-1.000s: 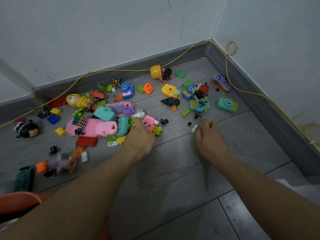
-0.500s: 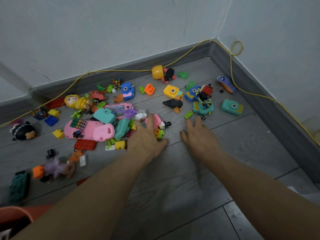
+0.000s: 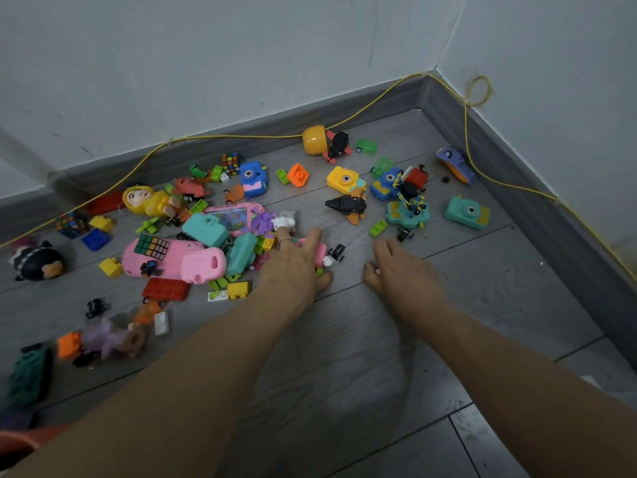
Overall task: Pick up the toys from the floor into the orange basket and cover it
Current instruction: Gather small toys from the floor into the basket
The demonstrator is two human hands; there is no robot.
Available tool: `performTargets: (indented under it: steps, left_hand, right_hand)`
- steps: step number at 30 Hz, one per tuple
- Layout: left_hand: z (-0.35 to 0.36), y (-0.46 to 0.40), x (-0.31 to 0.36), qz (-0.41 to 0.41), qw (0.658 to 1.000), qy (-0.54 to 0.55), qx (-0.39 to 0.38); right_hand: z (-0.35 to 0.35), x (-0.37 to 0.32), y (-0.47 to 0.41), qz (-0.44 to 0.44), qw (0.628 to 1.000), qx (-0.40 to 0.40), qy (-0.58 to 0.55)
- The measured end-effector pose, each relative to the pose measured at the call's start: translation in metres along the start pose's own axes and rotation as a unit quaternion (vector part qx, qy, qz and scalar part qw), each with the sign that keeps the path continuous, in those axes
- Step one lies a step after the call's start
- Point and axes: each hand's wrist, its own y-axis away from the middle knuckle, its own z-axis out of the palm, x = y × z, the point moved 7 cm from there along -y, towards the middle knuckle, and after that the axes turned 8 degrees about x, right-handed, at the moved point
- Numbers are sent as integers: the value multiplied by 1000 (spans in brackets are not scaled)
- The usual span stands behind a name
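Note:
Several toys lie scattered on the grey floor (image 3: pixel 344 357) near the wall corner. My left hand (image 3: pixel 296 267) lies over a pink toy camera (image 3: pixel 321 251), fingers spread and fairly straight, thumb at its near side. My right hand (image 3: pixel 400 270) is just to the right, low over bare floor, fingers curled with a small white piece (image 3: pixel 378 271) showing between them. A tiny black wheeled toy (image 3: pixel 337 251) sits between the two hands. Only an edge of the orange basket (image 3: pixel 17 441) shows at the bottom left.
A large pink toy (image 3: pixel 179 260) with a cube puzzle on it, teal cameras (image 3: pixel 467 212), a yellow camera (image 3: pixel 344 179), a black plane (image 3: pixel 346 205) and bricks fill the floor ahead and left. A yellow cable (image 3: pixel 465 132) runs along the skirting. Walls close the back and right.
My right hand moved left from the small white piece's spot and curled its fingers. My left hand slid forward onto the pink toy camera and spread its fingers.

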Motion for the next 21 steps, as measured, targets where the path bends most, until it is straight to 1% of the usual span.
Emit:
performTargets:
  steps: [2, 5, 6, 7, 9, 10, 11, 12, 13, 14, 15, 16, 17, 18, 20, 21]
  left_hand:
    - [0, 0, 0, 4, 1000, -1, -2]
    - [-2, 1, 0, 10, 1000, 6, -3]
    - [-2, 1, -1, 15, 1000, 9, -3]
    - [-3, 1, -1, 19, 1000, 11, -4]
    - [-1, 2, -2, 23, 1000, 12, -13]
    - [-1, 2, -2, 25, 999, 13, -16]
    - [-2, 2, -2, 29, 999, 16, -16]
    - [-3, 2, -2, 35, 999, 21, -15]
    - [-5, 3, -2, 41, 999, 28, -10]
    - [-6, 3, -3, 47, 998, 36, -5]
    - [-7, 3, -5, 50, 998, 45, 0]
    - [-8, 4, -7, 50, 997, 60, 6]
    - [-8, 4, -8, 46, 995, 83, 14]
    - [-9, 3, -9, 39, 992, 116, 23]
    - [-14, 1, -9, 16, 977, 208, 40]
    - [-16, -1, -8, 6, 967, 252, 48]
  right_hand:
    - [2, 4, 1, 3, 1000, 2, 3]
    - [3, 9, 3, 9, 999, 42, 21]
    - [1, 13, 3, 40, 998, 47, 2]
    - [-1, 18, 2, 87, 994, 55, -36]
    - [-3, 27, 1, 178, 972, 55, -145]
    - [-4, 30, 0, 217, 954, 52, -200]
    - [-4, 32, -1, 261, 927, 46, -263]
    - [-2, 34, -1, 319, 881, 41, -346]
    - [2, 34, 2, 386, 808, 28, -444]
    - [8, 31, 4, 443, 711, 7, -546]
    - [13, 24, 6, 475, 611, -18, -632]
    - [15, 18, 6, 482, 533, -44, -694]
    - [15, 13, 5, 474, 481, -65, -735]
    - [13, 8, 4, 458, 445, -81, -765]
    - [11, 3, 2, 433, 395, -97, -804]
    - [10, 4, 2, 435, 385, -95, -808]
